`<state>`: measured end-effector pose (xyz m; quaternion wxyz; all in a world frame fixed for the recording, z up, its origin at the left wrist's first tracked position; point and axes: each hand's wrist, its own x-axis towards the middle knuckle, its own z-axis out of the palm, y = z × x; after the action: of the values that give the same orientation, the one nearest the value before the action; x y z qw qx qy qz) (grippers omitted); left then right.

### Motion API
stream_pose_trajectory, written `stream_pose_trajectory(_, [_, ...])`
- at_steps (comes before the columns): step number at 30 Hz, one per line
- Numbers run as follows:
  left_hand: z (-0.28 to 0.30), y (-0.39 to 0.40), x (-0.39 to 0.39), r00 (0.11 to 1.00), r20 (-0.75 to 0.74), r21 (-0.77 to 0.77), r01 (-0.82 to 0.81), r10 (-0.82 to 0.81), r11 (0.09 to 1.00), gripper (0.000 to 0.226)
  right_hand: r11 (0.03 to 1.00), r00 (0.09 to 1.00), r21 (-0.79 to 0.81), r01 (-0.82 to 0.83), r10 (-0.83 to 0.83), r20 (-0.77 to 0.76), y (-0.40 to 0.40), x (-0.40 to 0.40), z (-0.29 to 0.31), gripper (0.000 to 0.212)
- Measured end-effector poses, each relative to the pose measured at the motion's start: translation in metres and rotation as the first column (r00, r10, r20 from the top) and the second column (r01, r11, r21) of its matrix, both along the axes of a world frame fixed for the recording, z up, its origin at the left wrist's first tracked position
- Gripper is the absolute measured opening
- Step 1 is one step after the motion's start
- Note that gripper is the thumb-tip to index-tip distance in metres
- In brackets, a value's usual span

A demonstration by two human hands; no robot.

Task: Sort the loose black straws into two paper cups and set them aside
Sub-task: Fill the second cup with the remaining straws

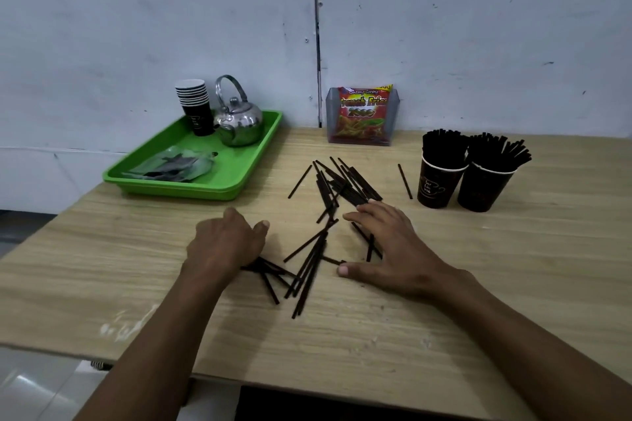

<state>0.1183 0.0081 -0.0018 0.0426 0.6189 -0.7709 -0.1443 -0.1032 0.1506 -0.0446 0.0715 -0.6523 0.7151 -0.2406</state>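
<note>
Loose black straws (337, 188) lie in a messy pile in the middle of the table (444, 284). One straw (405, 180) lies alone, near the cups. The left hand (225, 240) rests palm down on the near left end of the pile. Its fingers curl down over a few straws there, but I cannot tell if it grips them. The right hand (386, 244) lies flat on the right side of the pile, with fingers straight and spread wide, touching the straws.

Two dark cups stand side by side on the right, touching. The left cup (437, 183) and the right cup (484, 188) are both packed with upright straws.

At the back left is a green tray (219, 181). On it are a stack of cups (195, 106), a shiny kettle (239, 123) and some packets (174, 166). A red snack bag (363, 114) stands in a clear holder by the wall.
</note>
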Motion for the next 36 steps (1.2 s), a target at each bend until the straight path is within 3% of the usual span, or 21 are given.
stream_pose_trajectory(3, [-0.005,0.009,-0.001,1.0,-0.004,0.067,0.02,-0.02,0.998,0.072,1.0,1.0,-0.016,0.014,-0.014,-0.015,-0.005,0.0,0.0,0.089])
stream_pose_trajectory(7, [-0.007,0.02,-0.025,0.997,-0.077,0.039,0.035,-0.032,0.999,0.067,0.997,0.998,-0.056,0.05,-0.051,-0.023,0.0,0.001,0.002,0.077])
stream_pose_trajectory(12, [-0.01,0.023,-0.064,0.983,-0.093,-0.038,0.155,-0.158,0.987,0.06,0.954,0.96,-0.16,0.253,-0.268,-0.076,0.017,-0.003,0.011,0.055])
stream_pose_trajectory(16, [-0.01,0.029,-0.094,0.936,-0.166,-0.05,0.305,-0.309,0.951,0.053,0.863,0.85,-0.043,0.504,-0.504,-0.152,0.025,-0.005,0.015,0.043])
stream_pose_trajectory(21, [-0.009,0.035,-0.114,0.855,-0.314,-0.025,0.427,-0.413,0.904,0.045,0.893,0.88,0.022,0.45,-0.439,-0.179,0.018,0.003,0.015,0.031])
stream_pose_trajectory(28, [-0.008,0.027,-0.111,0.775,-0.529,0.049,0.435,-0.345,0.899,0.032,0.964,0.964,-0.039,0.263,-0.261,0.042,0.002,0.013,0.015,0.038])
stream_pose_trajectory(32, [-0.005,0.02,-0.109,0.804,-0.49,-0.007,0.384,-0.338,0.923,0.024,0.945,0.926,-0.044,0.323,-0.306,0.22,-0.003,0.003,0.02,0.041])
stream_pose_trajectory(36, [-0.003,0.022,-0.11,0.804,-0.515,-0.038,0.325,-0.297,0.945,0.021,0.919,0.9,-0.07,0.387,-0.36,0.246,-0.009,-0.007,0.023,0.037])
